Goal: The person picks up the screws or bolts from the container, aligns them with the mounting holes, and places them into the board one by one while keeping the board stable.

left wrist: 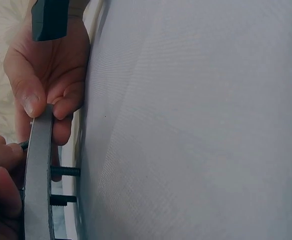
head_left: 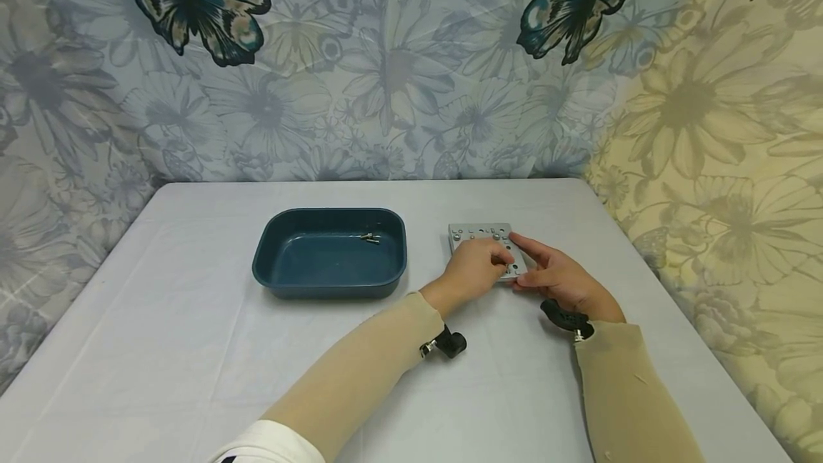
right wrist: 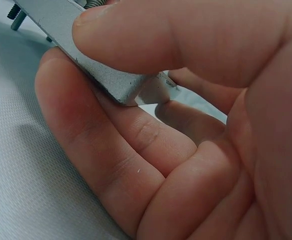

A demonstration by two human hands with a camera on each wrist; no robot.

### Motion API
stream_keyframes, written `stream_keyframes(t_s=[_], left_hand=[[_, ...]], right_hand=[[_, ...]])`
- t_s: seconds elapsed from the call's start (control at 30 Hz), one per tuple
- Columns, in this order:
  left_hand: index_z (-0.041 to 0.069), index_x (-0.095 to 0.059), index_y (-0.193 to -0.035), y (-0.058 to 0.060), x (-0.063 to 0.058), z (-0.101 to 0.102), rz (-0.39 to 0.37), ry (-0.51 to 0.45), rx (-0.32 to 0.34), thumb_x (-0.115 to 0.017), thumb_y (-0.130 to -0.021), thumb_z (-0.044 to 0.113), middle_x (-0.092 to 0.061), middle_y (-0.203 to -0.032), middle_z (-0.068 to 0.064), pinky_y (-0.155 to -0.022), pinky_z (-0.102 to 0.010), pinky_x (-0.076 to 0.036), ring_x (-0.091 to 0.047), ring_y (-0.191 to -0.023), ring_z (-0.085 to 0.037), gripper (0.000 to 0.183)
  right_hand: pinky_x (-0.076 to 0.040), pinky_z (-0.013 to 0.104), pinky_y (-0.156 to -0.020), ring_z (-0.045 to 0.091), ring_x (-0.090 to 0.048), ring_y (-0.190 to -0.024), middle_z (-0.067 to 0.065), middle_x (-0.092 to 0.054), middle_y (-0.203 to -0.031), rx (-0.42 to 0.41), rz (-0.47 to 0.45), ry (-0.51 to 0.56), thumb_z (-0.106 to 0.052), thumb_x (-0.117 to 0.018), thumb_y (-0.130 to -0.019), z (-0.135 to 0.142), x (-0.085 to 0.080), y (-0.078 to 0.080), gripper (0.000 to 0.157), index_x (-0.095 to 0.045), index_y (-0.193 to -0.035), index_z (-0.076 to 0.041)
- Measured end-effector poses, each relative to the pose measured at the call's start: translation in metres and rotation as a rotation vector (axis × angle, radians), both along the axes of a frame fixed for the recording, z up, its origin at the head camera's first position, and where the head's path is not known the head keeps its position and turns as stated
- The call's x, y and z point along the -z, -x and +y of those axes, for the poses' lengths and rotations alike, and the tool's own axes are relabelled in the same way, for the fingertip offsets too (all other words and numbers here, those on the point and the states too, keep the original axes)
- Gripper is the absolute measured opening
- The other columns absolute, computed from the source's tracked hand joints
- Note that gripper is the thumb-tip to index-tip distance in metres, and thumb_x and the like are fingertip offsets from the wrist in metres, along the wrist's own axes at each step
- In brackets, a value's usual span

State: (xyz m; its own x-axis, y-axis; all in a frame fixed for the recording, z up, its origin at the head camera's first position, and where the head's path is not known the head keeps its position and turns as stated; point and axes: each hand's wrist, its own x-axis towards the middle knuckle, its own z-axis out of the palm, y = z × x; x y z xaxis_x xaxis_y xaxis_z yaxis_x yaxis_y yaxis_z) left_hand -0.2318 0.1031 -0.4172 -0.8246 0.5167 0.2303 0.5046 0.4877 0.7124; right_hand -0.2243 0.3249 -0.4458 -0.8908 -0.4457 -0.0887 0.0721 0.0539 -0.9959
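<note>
A grey metal plate [head_left: 479,229] with rows of holes and several screws in it is held just over the white table. My right hand [head_left: 561,279] grips its right edge, thumb on top and fingers beneath, with the plate's corner [right wrist: 120,85] between them in the right wrist view. My left hand [head_left: 477,267] is over the plate, its fingertips pinching a threaded screw [left wrist: 24,144] at the top face. Shanks of other screws [left wrist: 65,171] stick out from the underside. The left palm hides part of the plate in the head view.
Left of the plate stands a dark teal tray [head_left: 334,291] with a few small screws [head_left: 369,238] lying toward its right side. A white cloth covers the table [head_left: 161,349]. Behind it hangs a flowered curtain [head_left: 398,91] with butterflies.
</note>
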Motion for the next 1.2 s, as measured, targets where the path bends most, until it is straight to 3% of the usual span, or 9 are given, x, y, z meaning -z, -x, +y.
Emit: stream_keyframes(t_s=[0.4,0.6,0.83,0.9,0.97,1.07,1.13,1.2], left_hand=[[0.015,-0.077,-0.114,0.0022,-0.0028,-0.0022,-0.010,0.082,0.112,-0.068,-0.092,0.004,-0.070,-0.102,0.009,-0.076,-0.012,-0.043,-0.059,-0.089,0.002,0.027],[0.017,-0.074,-0.119,0.0013,-0.0032,-0.0022,-0.029,0.114,0.110,-0.068,-0.092,0.005,-0.069,-0.102,0.011,-0.081,-0.013,-0.043,-0.060,-0.094,0.002,0.030],[0.017,-0.075,-0.117,0.0007,-0.0022,-0.0032,-0.054,0.047,0.094,-0.067,-0.093,0.005,-0.070,-0.102,0.010,-0.082,-0.013,-0.043,-0.060,-0.094,0.003,0.028],[0.017,-0.075,-0.115,0.0004,-0.0018,-0.0041,-0.075,0.017,0.086,-0.067,-0.093,0.005,-0.070,-0.101,0.010,-0.080,-0.013,-0.044,-0.060,-0.092,0.003,0.026],[0.016,-0.075,-0.114,0.0000,-0.0014,-0.0048,-0.093,-0.010,0.079,-0.066,-0.093,0.005,-0.070,-0.099,0.010,-0.078,-0.013,-0.044,-0.059,-0.091,0.003,0.025],[0.016,-0.075,-0.113,-0.0005,-0.0015,-0.0053,-0.099,-0.031,0.081,-0.066,-0.094,0.005,-0.070,-0.098,0.009,-0.077,-0.014,-0.045,-0.060,-0.090,0.003,0.024],[0.016,-0.075,-0.113,-0.0007,-0.0016,-0.0055,-0.100,-0.041,0.083,-0.066,-0.094,0.005,-0.070,-0.098,0.009,-0.077,-0.014,-0.045,-0.060,-0.090,0.002,0.024],[0.016,-0.076,-0.112,-0.0011,-0.0020,-0.0062,-0.108,-0.061,0.069,-0.066,-0.094,0.006,-0.070,-0.100,0.009,-0.077,-0.015,-0.046,-0.060,-0.091,0.002,0.023]], right_hand=[[-0.056,0.031,-0.081,0.019,-0.068,-0.094,0.020,-0.004,-0.163,-0.003,0.009,0.010,0.013,-0.066,-0.087,0.0008,0.0013,-0.0010,0.091,-0.011,-0.158,0.001],[-0.057,0.032,-0.081,0.019,-0.068,-0.091,0.021,-0.008,-0.163,-0.002,0.011,0.016,0.014,-0.066,-0.087,0.0017,0.0028,-0.0009,0.091,-0.011,-0.158,0.001],[-0.057,0.030,-0.078,0.017,-0.068,-0.087,0.015,-0.007,-0.164,0.006,0.009,-0.017,0.012,-0.067,-0.087,0.0006,0.0007,-0.0011,0.091,-0.014,-0.159,-0.002],[-0.057,0.027,-0.074,0.014,-0.067,-0.080,0.010,-0.016,-0.163,0.015,0.011,-0.049,0.009,-0.069,-0.087,0.0005,-0.0003,-0.0011,0.091,-0.015,-0.159,-0.004],[-0.055,0.024,-0.067,0.011,-0.063,-0.067,0.007,-0.039,-0.152,0.030,0.012,-0.081,0.007,-0.071,-0.087,0.0003,-0.0015,-0.0013,0.091,-0.018,-0.160,-0.006],[-0.051,0.022,-0.058,0.010,-0.055,-0.054,0.005,-0.068,-0.113,0.037,0.009,-0.104,0.006,-0.072,-0.087,0.0006,-0.0026,-0.0013,0.091,-0.019,-0.160,-0.008],[-0.049,0.022,-0.056,0.009,-0.051,-0.050,0.006,-0.071,-0.094,0.042,0.005,-0.106,0.005,-0.072,-0.087,0.0007,-0.0027,-0.0012,0.091,-0.019,-0.160,-0.008],[-0.051,0.023,-0.059,0.010,-0.054,-0.053,0.005,-0.070,-0.104,0.045,0.002,-0.105,0.005,-0.072,-0.087,0.0010,-0.0027,-0.0012,0.091,-0.019,-0.160,-0.008]])
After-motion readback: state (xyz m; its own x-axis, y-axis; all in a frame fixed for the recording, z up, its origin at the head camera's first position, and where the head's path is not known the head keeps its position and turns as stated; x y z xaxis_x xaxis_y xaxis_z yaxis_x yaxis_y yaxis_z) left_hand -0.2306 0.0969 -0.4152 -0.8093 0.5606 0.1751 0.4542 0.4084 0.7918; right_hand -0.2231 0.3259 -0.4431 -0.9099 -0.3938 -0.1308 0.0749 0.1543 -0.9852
